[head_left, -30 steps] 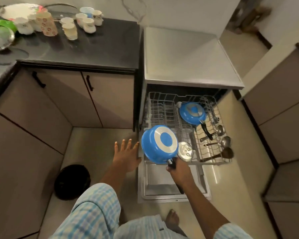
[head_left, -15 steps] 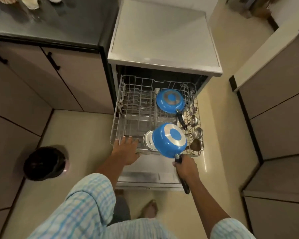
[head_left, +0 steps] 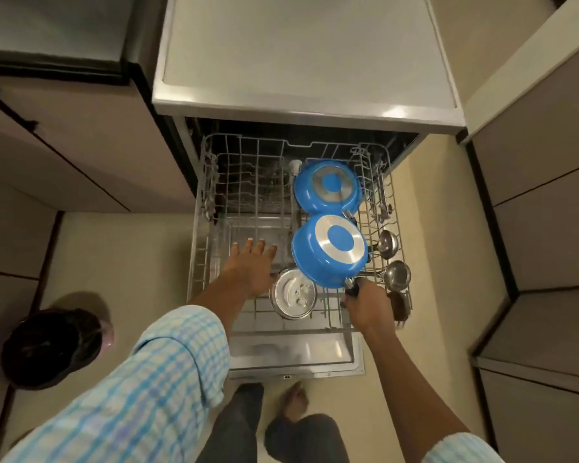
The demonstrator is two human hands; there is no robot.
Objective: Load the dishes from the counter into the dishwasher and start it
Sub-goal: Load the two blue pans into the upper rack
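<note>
Setting the blue pan (head_left: 330,250) down well means lowering it bottom-up, tilted so water can run off. Your right grip (head_left: 368,305) is clamped on its black handle (head_left: 351,286), and the pan hangs over the pulled-out rack (head_left: 198,259), just in front of the second blue pan (head_left: 328,190) and beside the steel lid (head_left: 293,297). Your left grip (head_left: 251,269) hovers with fingers spread, holding nothing; steady the rack with it. Aim the handle away from the ladles (head_left: 386,243).
</note>
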